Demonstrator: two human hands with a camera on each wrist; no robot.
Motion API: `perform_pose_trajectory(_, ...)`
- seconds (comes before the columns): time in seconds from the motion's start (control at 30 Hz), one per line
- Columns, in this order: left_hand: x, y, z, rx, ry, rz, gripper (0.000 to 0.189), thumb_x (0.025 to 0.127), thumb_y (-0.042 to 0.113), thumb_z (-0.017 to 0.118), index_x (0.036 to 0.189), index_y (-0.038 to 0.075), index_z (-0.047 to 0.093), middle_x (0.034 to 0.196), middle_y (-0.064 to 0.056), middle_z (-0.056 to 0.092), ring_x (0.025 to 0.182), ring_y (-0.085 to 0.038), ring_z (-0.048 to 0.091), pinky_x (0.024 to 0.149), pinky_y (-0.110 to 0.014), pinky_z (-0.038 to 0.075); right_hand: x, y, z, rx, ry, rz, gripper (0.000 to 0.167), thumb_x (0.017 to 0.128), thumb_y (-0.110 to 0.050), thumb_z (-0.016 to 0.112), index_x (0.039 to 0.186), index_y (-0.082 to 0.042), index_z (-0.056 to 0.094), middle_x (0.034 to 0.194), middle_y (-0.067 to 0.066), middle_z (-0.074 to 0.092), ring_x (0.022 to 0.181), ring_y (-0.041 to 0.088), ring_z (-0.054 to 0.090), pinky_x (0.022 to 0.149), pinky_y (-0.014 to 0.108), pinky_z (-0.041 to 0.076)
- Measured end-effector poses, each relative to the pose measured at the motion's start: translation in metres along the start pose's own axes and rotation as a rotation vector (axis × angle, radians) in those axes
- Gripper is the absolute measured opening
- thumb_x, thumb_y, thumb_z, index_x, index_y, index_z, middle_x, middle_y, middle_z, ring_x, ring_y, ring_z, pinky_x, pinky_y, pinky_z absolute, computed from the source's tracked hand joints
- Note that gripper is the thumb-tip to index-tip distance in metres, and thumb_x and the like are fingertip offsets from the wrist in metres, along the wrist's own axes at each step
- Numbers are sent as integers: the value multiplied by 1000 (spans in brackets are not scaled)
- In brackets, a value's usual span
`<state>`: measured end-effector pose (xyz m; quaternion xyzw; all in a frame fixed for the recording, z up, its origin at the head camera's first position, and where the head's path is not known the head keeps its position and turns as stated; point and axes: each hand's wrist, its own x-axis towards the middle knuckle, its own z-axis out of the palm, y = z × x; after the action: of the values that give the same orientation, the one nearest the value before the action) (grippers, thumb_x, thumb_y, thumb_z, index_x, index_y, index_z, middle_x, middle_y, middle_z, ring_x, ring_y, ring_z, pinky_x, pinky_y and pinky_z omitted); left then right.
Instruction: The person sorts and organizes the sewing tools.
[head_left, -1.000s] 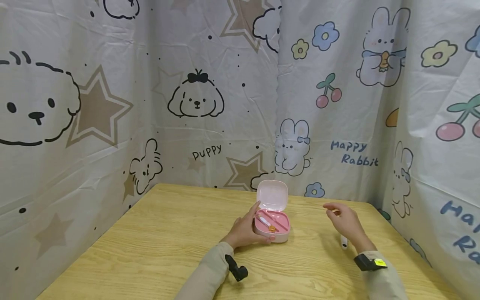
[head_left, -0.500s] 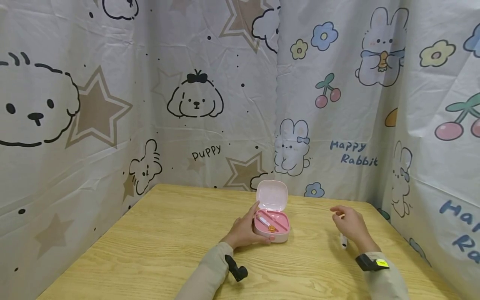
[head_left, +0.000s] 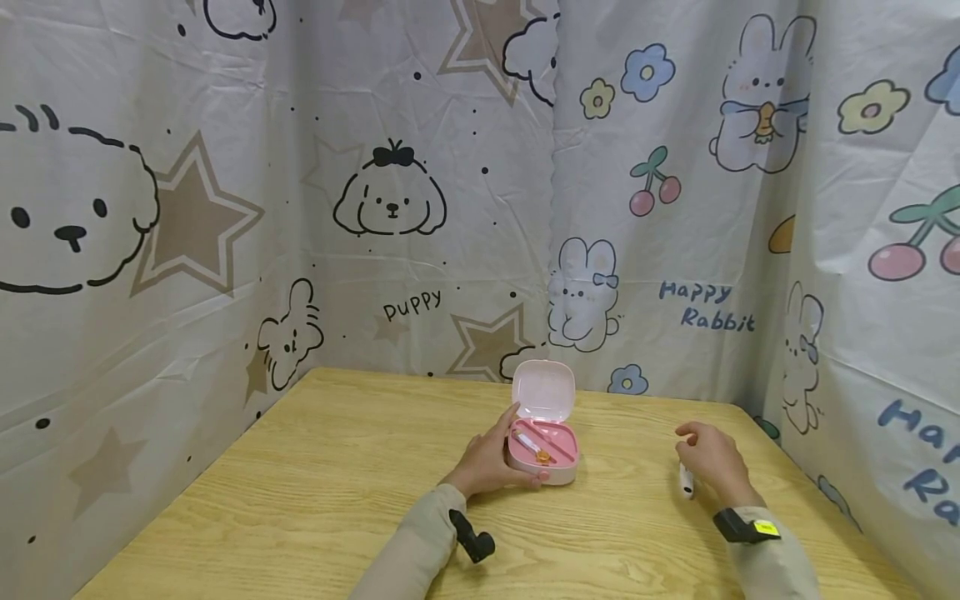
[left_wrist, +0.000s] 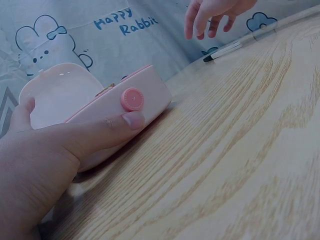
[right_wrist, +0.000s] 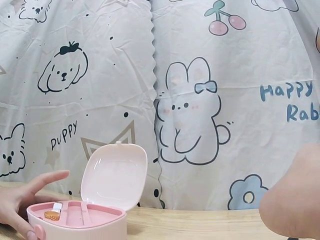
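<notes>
A pale pink box (head_left: 551, 474) with a rounded outline stands on the table, its lid (head_left: 544, 392) raised at the back. My left hand (head_left: 483, 461) grips the box's left side, the thumb lying along the front beside a round pink clasp (left_wrist: 132, 99). Inside the divided pink tray lies a slim white stick (head_left: 528, 443) with an orange end piece (right_wrist: 51, 215). To the right, my right hand (head_left: 712, 457) hangs over a white marker (left_wrist: 227, 50) with a dark cap, its fingers bent loosely downward and holding nothing. Part of the marker is hidden under that hand in the head view.
The wooden table (head_left: 337, 467) runs to a printed curtain (head_left: 450, 192) at the back and on both sides. A black wrist camera (head_left: 472, 536) sits on the left sleeve, another dark mount (head_left: 735, 526) on the right.
My right hand has moved right and slightly lower, closer over the marker. The left hand and the box have stayed in place.
</notes>
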<state>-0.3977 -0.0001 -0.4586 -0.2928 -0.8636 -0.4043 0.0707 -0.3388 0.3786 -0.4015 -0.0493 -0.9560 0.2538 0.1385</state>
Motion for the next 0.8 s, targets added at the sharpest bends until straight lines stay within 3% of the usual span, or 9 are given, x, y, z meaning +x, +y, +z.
perform_pose_trajectory(0.37,1,-2,2,13,-4,-6,131,68,55,94,167,24,16,162,-5,40,145,-29,41,117,-61,19,-4,8,3,-65,-77,121,46,98,-22,56,135,5,58,125,34,59,93,44,60,70,56,46)
perform_pose_trajectory(0.57,0,-2,2,12,1,9,129,69,54,94,167,23,16,162,-6,41,144,-30,42,116,-62,22,-7,12,6,-86,-100,127,45,97,-25,60,131,5,59,124,35,60,97,53,59,75,67,41)
perform_pose_trajectory(0.8,-2,1,1,8,5,10,129,70,54,93,167,20,16,161,-8,41,144,-31,42,115,-62,23,-7,14,7,-140,-149,116,42,96,-26,61,124,6,61,114,33,62,91,48,58,78,73,38)
